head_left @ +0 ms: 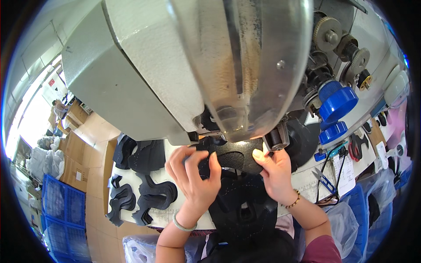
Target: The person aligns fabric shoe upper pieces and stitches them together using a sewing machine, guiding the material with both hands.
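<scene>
Black mesh piece (pixel 235 161) under pale machine head (pixel 151 65), lying between the hands, right hand (pixel 277 170) pinching its right end, thumb on top, left hand (pixel 195 175) half-curled at its left side, grip there unclear.

A white flat-topped table (pixel 302 182) carries stacks of black, curved, flat pieces (pixel 153 189) on the left. On its right lie blue-handled metal snips (pixel 326 183) and a white paper sheet (pixel 346 173).
</scene>
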`<action>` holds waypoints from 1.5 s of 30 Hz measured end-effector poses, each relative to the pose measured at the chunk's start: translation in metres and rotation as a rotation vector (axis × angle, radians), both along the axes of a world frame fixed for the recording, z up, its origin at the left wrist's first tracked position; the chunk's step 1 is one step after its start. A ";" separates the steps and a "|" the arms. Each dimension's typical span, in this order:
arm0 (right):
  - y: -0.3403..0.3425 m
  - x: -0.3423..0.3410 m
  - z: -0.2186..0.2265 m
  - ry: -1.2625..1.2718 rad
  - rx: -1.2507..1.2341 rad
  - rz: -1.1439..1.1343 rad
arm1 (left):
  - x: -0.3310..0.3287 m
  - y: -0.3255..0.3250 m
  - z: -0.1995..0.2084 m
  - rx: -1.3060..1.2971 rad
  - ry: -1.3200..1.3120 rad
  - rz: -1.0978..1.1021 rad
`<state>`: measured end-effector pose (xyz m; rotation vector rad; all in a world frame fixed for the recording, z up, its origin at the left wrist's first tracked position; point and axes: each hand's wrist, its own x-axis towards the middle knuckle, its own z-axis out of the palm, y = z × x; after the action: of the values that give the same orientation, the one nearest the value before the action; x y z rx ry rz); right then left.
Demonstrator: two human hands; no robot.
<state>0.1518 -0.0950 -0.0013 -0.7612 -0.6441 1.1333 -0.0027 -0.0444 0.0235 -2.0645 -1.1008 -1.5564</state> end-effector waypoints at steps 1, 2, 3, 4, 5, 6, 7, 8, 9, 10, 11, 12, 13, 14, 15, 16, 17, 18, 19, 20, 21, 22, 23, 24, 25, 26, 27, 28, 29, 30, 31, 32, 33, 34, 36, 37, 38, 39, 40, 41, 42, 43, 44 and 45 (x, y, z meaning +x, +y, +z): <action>-0.005 -0.008 -0.004 0.003 0.031 -0.028 | -0.004 -0.005 -0.004 0.058 0.041 -0.058; -0.007 -0.018 -0.003 0.005 0.063 -0.056 | -0.006 -0.009 -0.006 0.057 0.048 -0.056; -0.012 -0.031 0.007 -0.044 0.032 -0.087 | -0.007 -0.014 -0.006 0.047 0.185 -0.150; -0.013 -0.044 0.006 -0.023 0.083 -0.165 | -0.004 -0.017 -0.005 0.041 0.322 -0.251; -0.015 -0.055 0.005 0.051 0.098 -0.190 | 0.000 -0.017 -0.006 -0.053 0.333 -0.344; -0.018 -0.063 0.004 0.126 0.114 -0.211 | 0.004 -0.017 -0.002 -0.088 0.346 -0.345; -0.020 -0.067 0.000 0.137 0.129 -0.186 | 0.003 -0.014 -0.002 -0.065 0.328 -0.368; -0.029 -0.065 0.002 0.152 0.103 -0.075 | 0.000 -0.011 -0.002 -0.041 0.309 -0.395; -0.044 -0.060 0.012 0.155 0.084 0.091 | -0.002 -0.009 0.000 -0.032 0.307 -0.405; -0.060 -0.053 0.025 0.158 0.064 0.272 | -0.006 -0.006 0.000 -0.022 0.334 -0.411; -0.078 -0.042 0.039 0.020 0.023 0.408 | -0.007 -0.003 0.001 -0.013 0.359 -0.427; -0.095 -0.030 0.052 -0.114 -0.022 0.552 | -0.009 0.000 -0.001 -0.013 0.360 -0.424; -0.110 -0.017 0.072 -0.480 0.052 0.408 | -0.009 0.001 0.001 0.001 0.368 -0.434; -0.117 -0.002 0.089 -0.834 0.121 0.253 | -0.008 0.002 0.002 0.009 0.380 -0.443; -0.115 0.012 0.100 -1.127 0.244 0.082 | -0.010 0.001 0.003 -0.005 0.385 -0.420; -0.111 0.020 0.108 -1.429 0.352 -0.130 | -0.010 0.001 0.000 0.000 0.380 -0.432; -0.096 0.022 0.116 -1.636 0.317 -0.275 | -0.015 0.004 -0.004 0.006 0.373 -0.424; -0.078 0.028 0.126 -1.828 0.286 -0.417 | -0.019 0.003 -0.003 0.008 0.374 -0.405; -0.061 0.038 0.129 -1.858 0.275 -0.369 | -0.020 0.003 -0.002 0.000 0.379 -0.394; -0.052 0.051 0.131 -1.901 0.243 -0.347 | -0.015 0.001 0.002 -0.007 0.359 -0.424; -0.041 0.069 0.129 -1.823 0.137 -0.087 | -0.012 0.000 0.003 -0.017 0.341 -0.445; -0.028 0.084 0.128 -1.724 0.041 0.172 | -0.009 -0.002 0.003 -0.016 0.341 -0.445; -0.017 0.093 0.133 -1.574 -0.152 0.440 | -0.006 -0.002 0.002 -0.046 0.313 -0.454; -0.011 0.098 0.130 -1.577 -0.153 0.442 | -0.004 -0.003 0.001 -0.075 0.284 -0.458; -0.004 0.104 0.123 -1.414 -0.219 0.595 | -0.004 -0.005 0.001 -0.077 0.279 -0.452; 0.000 0.109 0.117 -1.243 -0.285 0.737 | -0.003 -0.007 0.002 -0.129 0.218 -0.457; -0.001 0.111 0.111 -1.173 -0.241 0.725 | 0.000 -0.008 0.002 -0.180 0.157 -0.467; -0.002 0.110 0.112 -1.177 -0.239 0.736 | -0.002 -0.011 -0.008 -0.183 0.152 -0.456; -0.005 0.109 0.116 -1.104 -0.298 0.727 | -0.005 -0.016 -0.027 -0.202 -0.159 -0.487; -0.006 0.106 0.118 -1.031 -0.355 0.718 | -0.009 -0.021 -0.043 -0.214 -0.470 -0.508; -0.007 0.104 0.115 -1.004 -0.309 0.674 | -0.009 -0.028 -0.053 -0.303 -0.499 -0.531; -0.009 0.101 0.118 -1.004 -0.312 0.672 | -0.016 -0.032 -0.057 -0.442 -0.148 -0.614; -0.010 0.095 0.123 -0.891 -0.335 0.658 | -0.004 -0.039 -0.043 -0.444 -0.019 -0.677; -0.011 0.092 0.125 -0.776 -0.362 0.643 | 0.012 -0.045 -0.024 -0.447 0.110 -0.741; -0.015 0.087 0.127 -0.774 -0.333 0.612 | 0.022 -0.047 -0.009 -0.657 0.121 -1.094; -0.019 0.085 0.130 -0.732 -0.340 0.561 | 0.026 -0.044 0.001 -0.859 0.078 -1.304; -0.023 0.085 0.131 -0.690 -0.345 0.511 | 0.020 -0.048 0.020 -1.198 0.045 -1.371; -0.024 0.090 0.128 -0.691 -0.329 0.510 | 0.019 -0.047 0.038 -1.278 0.065 -1.340; -0.022 0.093 0.122 -0.689 -0.332 0.509 | 0.016 -0.046 0.053 -1.356 0.085 -1.294; -0.020 0.098 0.113 -0.690 -0.332 0.566 | 0.015 -0.046 0.060 -1.344 0.095 -1.225; -0.021 0.100 0.104 -0.690 -0.336 0.624 | 0.013 -0.044 0.062 -1.354 0.093 -1.227; -0.020 0.101 0.095 -0.702 -0.346 0.669 | 0.011 -0.040 0.062 -1.332 0.285 -1.182; -0.018 0.102 0.089 -0.693 -0.360 0.671 | 0.013 -0.036 0.061 -1.304 0.473 -1.135; -0.016 0.101 0.082 -0.817 -0.292 0.657 | 0.014 -0.035 0.053 -1.170 0.516 -1.107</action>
<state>0.2532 -0.1113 0.0811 -1.3412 -1.5120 1.5235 0.0118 -0.0796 0.0760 -3.9942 -0.6644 -0.3517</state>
